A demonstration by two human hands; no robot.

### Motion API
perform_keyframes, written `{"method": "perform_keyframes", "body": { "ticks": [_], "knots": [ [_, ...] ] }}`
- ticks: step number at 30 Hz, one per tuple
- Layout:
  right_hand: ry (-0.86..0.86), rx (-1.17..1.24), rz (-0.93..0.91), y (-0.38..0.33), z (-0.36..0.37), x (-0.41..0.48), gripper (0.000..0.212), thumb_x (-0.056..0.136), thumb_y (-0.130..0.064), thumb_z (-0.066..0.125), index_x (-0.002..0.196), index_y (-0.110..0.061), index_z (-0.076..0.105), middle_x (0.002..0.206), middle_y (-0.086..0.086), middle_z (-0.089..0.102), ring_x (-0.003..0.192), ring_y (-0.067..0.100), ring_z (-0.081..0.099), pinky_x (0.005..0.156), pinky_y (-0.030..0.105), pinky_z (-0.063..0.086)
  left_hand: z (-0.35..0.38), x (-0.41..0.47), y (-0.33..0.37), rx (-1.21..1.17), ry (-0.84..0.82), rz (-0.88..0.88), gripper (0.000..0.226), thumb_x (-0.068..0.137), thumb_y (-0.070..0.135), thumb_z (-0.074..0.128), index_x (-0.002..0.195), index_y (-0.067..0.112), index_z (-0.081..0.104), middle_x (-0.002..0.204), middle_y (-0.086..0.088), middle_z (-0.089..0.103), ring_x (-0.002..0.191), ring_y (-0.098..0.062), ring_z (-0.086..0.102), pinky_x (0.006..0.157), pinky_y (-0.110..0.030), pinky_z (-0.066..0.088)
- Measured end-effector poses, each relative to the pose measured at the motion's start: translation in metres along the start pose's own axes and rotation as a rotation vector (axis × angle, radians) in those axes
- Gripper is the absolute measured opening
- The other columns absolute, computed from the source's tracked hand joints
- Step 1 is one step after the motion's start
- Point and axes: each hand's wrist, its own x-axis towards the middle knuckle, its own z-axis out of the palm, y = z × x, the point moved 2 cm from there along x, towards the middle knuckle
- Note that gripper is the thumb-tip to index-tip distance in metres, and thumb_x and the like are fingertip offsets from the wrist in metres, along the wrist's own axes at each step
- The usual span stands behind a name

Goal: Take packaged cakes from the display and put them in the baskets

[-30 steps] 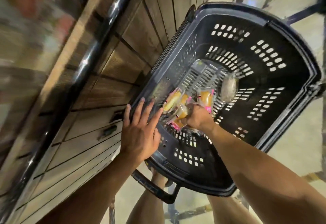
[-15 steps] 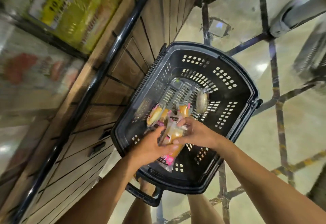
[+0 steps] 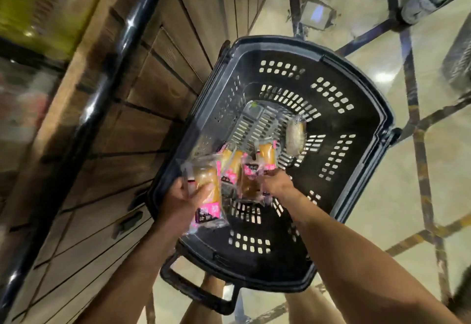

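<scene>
Looking down through the head camera, I log the following.

Basket (image 3: 369,109): black plastic with perforated walls and bottom, set just beside the wooden display front (image 3: 158,99). Its carry handle (image 3: 198,293) hangs folded down at the near end.

Left hand (image 3: 182,202): fingers and thumb are curled round one packaged cake, gripping it.

Held cake (image 3: 207,188): golden-brown, in clear wrap with a pink-and-black label at its near end. It is tilted above the basket's near left rim, partly over the inside.

Right hand (image 3: 276,183): reaching down into the basket, fingertips pinching the wrapper of a second pack.

Pinched cake (image 3: 251,182): darker brown, with the same pink label, low inside the basket. I cannot tell whether it rests on the bottom.

Loose stock in the basket, all on the slotted bottom:
- One orange cake (image 3: 232,163), touching the pinched pack on its left.
- One upright orange cake (image 3: 267,155), just beyond the right fingertips.
- One pale cake (image 3: 295,137), apart from the others against the right side.

Surroundings: a black rail (image 3: 114,56) runs along the top of the display front. The glossy floor (image 3: 446,196) is crossed by dark lines. The person's legs show below the basket's near end.
</scene>
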Motion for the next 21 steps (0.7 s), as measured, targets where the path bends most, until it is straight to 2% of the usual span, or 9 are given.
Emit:
{"method": "perform_keyframes", "body": {
  "ticks": [3,5,7,9,12,16,19,20,21],
  "knots": [
    [0.015,-0.025,0.021,0.012,0.021,0.022,0.04,0.092,-0.028,0.074,0.123,-0.004,0.062,0.118,0.011,0.067,0.115,0.028,0.063,0.094,0.03,0.049,0.001,0.001,-0.001,0.01,-0.03,0.004,0.048,0.08,0.049,0.082,0.121,0.031,0.064,0.107,0.003,0.078,0.099,-0.02,0.075,0.091,-0.046,0.057],
    [0.061,-0.045,0.047,0.024,0.034,0.038,0.046,0.087,-0.036,0.077,0.121,-0.007,0.066,0.118,0.01,0.069,0.111,0.029,0.066,0.095,0.036,0.054,0.0,0.0,-0.001,-0.027,-0.059,0.025,0.038,0.08,0.046,0.079,0.114,0.033,0.067,0.099,0.006,0.079,0.087,-0.011,0.076,0.078,-0.036,0.057],
    [0.064,-0.041,0.079,0.035,0.046,0.054,0.034,0.086,-0.032,0.078,0.107,-0.009,0.067,0.111,0.01,0.071,0.1,0.026,0.069,0.088,0.036,0.058,-0.001,-0.003,0.001,-0.033,-0.076,0.028,0.026,0.088,0.035,0.076,0.111,0.032,0.067,0.094,0.01,0.079,0.078,-0.004,0.075,0.07,-0.028,0.053],
    [0.04,-0.005,0.096,0.038,0.055,0.061,0.026,0.084,-0.026,0.081,0.093,-0.01,0.062,0.096,0.008,0.073,0.083,0.021,0.071,0.073,0.033,0.06,-0.003,-0.004,0.002,-0.038,-0.1,0.023,0.03,0.086,0.036,0.076,0.114,0.031,0.067,0.098,0.008,0.079,0.082,-0.006,0.076,0.075,-0.031,0.054],
    [0.028,0.094,0.15,0.037,0.059,0.055,0.029,0.084,-0.022,0.082,0.091,-0.01,0.057,0.09,0.01,0.07,0.071,0.021,0.065,0.079,0.039,0.062,-0.006,-0.005,0.003,-0.039,-0.128,-0.003,0.039,0.083,0.04,0.076,0.119,0.029,0.066,0.107,0.002,0.079,0.095,-0.015,0.077,0.087,-0.041,0.057],
    [0.008,0.127,0.096,0.032,0.048,0.034,0.026,0.084,-0.025,0.082,0.082,-0.023,0.056,0.1,0.005,0.072,0.086,0.019,0.067,0.086,0.032,0.058,-0.003,-0.007,0.007,-0.017,-0.136,-0.02,0.03,0.089,0.031,0.077,0.116,0.027,0.065,0.103,0.002,0.08,0.097,-0.02,0.077,0.09,-0.045,0.057],
    [-0.038,0.177,0.028,0.019,0.031,-0.007,0.022,0.085,-0.014,0.08,0.089,-0.021,0.06,0.094,-0.001,0.073,0.089,0.017,0.07,0.075,0.014,0.056,-0.002,-0.02,0.015,-0.013,-0.137,-0.028,0.03,0.088,0.027,0.079,0.115,0.027,0.065,0.1,0.006,0.08,0.098,-0.019,0.076,0.087,-0.037,0.056],
    [-0.054,0.178,-0.01,0.012,0.023,-0.024,0.022,0.083,-0.014,0.081,0.097,-0.017,0.064,0.093,-0.003,0.073,0.089,0.017,0.071,0.069,0.012,0.054,-0.002,-0.027,0.019,-0.004,-0.141,-0.019,0.042,0.083,0.036,0.083,0.12,0.027,0.064,0.105,0.005,0.079,0.101,-0.019,0.075,0.089,-0.037,0.056],
    [-0.072,0.183,-0.049,0.008,0.015,-0.042,0.036,0.077,-0.014,0.084,0.108,-0.012,0.066,0.097,-0.001,0.074,0.09,0.016,0.073,0.069,0.015,0.055,-0.003,-0.034,0.02,0.001,-0.141,-0.008,0.06,0.076,0.048,0.087,0.127,0.029,0.061,0.113,0.004,0.077,0.105,-0.019,0.074,0.094,-0.041,0.056]
  ]
}}
